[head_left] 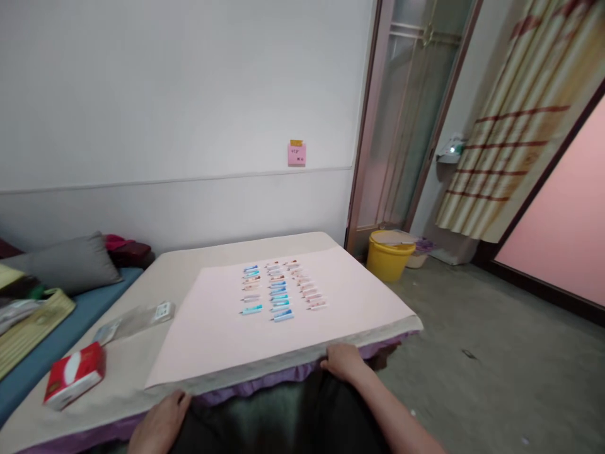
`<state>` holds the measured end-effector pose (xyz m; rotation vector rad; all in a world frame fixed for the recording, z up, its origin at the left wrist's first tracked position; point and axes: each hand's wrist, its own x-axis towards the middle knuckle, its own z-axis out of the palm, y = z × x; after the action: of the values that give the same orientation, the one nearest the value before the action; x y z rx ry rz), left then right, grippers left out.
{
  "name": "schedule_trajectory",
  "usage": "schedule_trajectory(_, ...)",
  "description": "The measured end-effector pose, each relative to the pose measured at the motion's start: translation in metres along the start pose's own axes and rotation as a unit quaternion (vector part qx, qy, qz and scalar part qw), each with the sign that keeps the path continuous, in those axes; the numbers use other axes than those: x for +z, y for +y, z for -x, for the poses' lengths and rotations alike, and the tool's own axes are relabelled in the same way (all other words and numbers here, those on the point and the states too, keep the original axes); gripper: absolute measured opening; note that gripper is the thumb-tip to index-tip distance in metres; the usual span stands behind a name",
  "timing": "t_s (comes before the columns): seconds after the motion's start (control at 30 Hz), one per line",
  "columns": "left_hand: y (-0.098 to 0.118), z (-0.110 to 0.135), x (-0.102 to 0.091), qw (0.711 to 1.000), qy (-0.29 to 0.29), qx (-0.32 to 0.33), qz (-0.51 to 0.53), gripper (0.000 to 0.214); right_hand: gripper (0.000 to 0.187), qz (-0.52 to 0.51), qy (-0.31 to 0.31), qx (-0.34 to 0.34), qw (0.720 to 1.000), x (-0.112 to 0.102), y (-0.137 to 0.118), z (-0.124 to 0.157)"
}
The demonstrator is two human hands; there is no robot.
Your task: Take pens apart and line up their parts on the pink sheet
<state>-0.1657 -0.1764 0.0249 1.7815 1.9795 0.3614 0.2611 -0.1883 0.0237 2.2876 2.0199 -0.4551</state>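
Note:
My left hand (161, 421) rests at the near edge of the low table (142, 372), fingers curled down over the edge, holding nothing that I can see. My right hand (343, 360) lies on the same edge further right, fingers bent over the rim. On the table lies a pale pink sheet (212, 334). Several small tubes (278, 290), blue, white and pink, lie on it in three neat rows, well beyond both hands.
A red tissue pack (74, 374) and a clear plastic bag (135, 320) lie on the table's left part. A blue mattress with a grey pillow (70, 263) is at the left. A yellow bucket (390, 254) stands on the floor by the door.

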Motion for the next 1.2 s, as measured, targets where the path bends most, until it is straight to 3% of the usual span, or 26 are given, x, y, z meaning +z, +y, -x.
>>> schedule_trajectory(0.2, 0.010, 0.027, -0.007, 0.997, -0.027, -0.001, -0.073, 0.021, 0.039, 0.024, 0.016, 0.015, 0.999, 0.005, 0.003, 0.014)
schedule_trajectory(0.5, 0.016, 0.045, -0.014, 0.992, 0.011, 0.019, -0.124, 0.026, 0.038, 0.032, 0.054, 0.012, 0.998, 0.004, 0.012, 0.036)
schedule_trajectory(0.6, 0.012, 0.040, -0.009, 0.992, 0.023, 0.013, -0.122, 0.032, 0.038, 0.030, 0.062, 0.013, 0.998, 0.005, 0.011, 0.036)
schedule_trajectory(0.9, 0.006, 0.014, 0.017, 0.985, -0.008, 0.000, -0.172, 0.040, 0.037, 0.021, 0.053, 0.011, 0.998, 0.019, -0.002, 0.011)
schedule_trajectory(1.1, 0.010, 0.001, 0.037, 0.964, -0.017, 0.069, -0.257, 0.027, 0.036, 0.023, 0.051, -0.009, 0.998, 0.028, -0.018, -0.007)
schedule_trajectory(1.2, 0.009, -0.004, 0.043, 0.963, -0.011, 0.066, -0.260, 0.028, 0.035, 0.022, 0.046, -0.029, 0.998, 0.030, -0.025, -0.013)
